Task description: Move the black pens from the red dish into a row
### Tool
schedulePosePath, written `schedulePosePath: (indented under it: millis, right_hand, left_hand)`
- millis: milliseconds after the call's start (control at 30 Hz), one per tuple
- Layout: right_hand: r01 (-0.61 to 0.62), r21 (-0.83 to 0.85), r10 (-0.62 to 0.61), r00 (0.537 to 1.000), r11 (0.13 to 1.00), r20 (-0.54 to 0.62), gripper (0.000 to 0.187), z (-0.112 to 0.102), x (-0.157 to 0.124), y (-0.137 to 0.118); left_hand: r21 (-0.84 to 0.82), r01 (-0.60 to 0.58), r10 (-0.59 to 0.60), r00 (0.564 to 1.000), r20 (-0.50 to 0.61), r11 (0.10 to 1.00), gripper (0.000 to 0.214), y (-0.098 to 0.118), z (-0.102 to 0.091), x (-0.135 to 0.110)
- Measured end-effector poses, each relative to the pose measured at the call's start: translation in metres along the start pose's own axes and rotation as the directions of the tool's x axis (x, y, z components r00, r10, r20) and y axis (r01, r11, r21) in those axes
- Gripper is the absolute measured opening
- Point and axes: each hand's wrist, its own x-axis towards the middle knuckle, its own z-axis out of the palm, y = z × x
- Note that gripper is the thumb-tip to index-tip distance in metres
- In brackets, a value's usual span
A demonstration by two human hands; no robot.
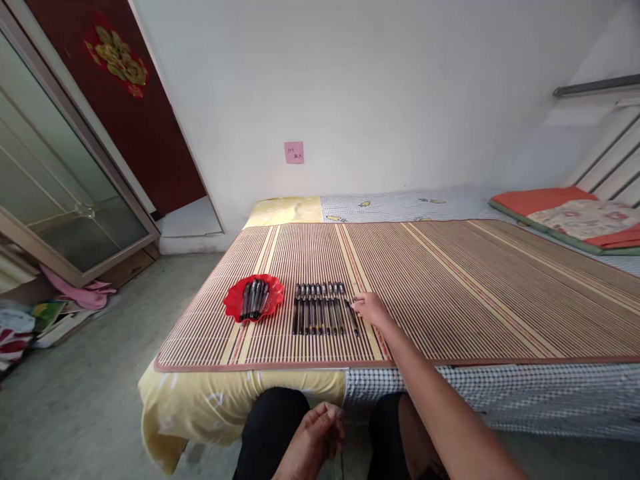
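Note:
My right hand [370,310] reaches over the striped mat, its fingers pinched at the upper part of a slanted black pen [353,321]. That pen lies at the right end of a row of several pens [313,313], side by side with their clip ends away from me. Left of the row sits a red scalloped plate [230,300] holding several more dark pens [255,297]. Down by my knees, my left hand [317,433] is loosely closed, thumb against the fingers, with nothing visible in it.
The striped mat [450,293] covers a bed with a yellow and checked sheet [240,400] hanging over its front edge. A folded orange and green quilt [565,213] lies at the far right. Behind is a white wall with a pink note [294,153]. A glass-panelled door [65,153] stands left.

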Motion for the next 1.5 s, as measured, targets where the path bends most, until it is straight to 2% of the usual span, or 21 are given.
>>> schedulePosePath:
  millis: [133,200,300,400,600,800,1200,1500]
  right_hand:
    - [0.023,-0.031,-0.022,1.0,0.999,0.022,0.04,-0.008,-0.03,0.007]
    - [0.05,-0.027,-0.048,0.996,0.998,0.077,0.048,-0.011,-0.046,0.012]
    - [0.135,-0.021,-0.128,0.972,0.991,0.196,0.058,-0.014,-0.065,0.02]
    - [0.236,-0.074,-0.213,0.948,0.969,0.234,0.058,-0.013,-0.076,0.024]
    - [0.294,-0.177,-0.248,0.938,0.939,0.24,0.059,-0.009,-0.08,0.021]
    - [0.236,-0.231,-0.179,0.954,0.944,0.241,0.053,-0.009,-0.085,0.01]
    - [0.276,-0.283,-0.221,0.952,0.918,0.214,0.052,-0.007,-0.09,-0.005]
    - [0.286,-0.307,-0.234,0.953,0.908,0.195,0.044,-0.005,-0.094,-0.011]
  left_hand:
    - [0.007,-0.001,0.001,1.0,-0.001,1.0,0.045,-0.002,-0.002,0.001]
    - [0.018,0.001,-0.001,1.0,-0.007,1.0,0.045,-0.003,-0.002,0.002]
    - [0.028,0.006,-0.005,1.0,-0.019,1.0,0.047,-0.003,-0.003,0.002]
    - [0.028,0.023,-0.023,1.0,-0.021,0.999,0.05,0.0,-0.001,0.0]
    - [0.034,0.033,-0.033,0.999,-0.01,0.999,0.049,0.003,0.002,-0.004]
    - [0.056,0.028,-0.028,1.0,-0.003,0.998,0.048,-0.001,-0.001,-0.001]
    - [0.085,0.03,-0.029,1.0,-0.005,0.996,0.044,-0.002,-0.002,-0.001]
    - [0.087,0.044,-0.044,0.999,-0.002,0.995,0.043,-0.003,-0.003,-0.002]
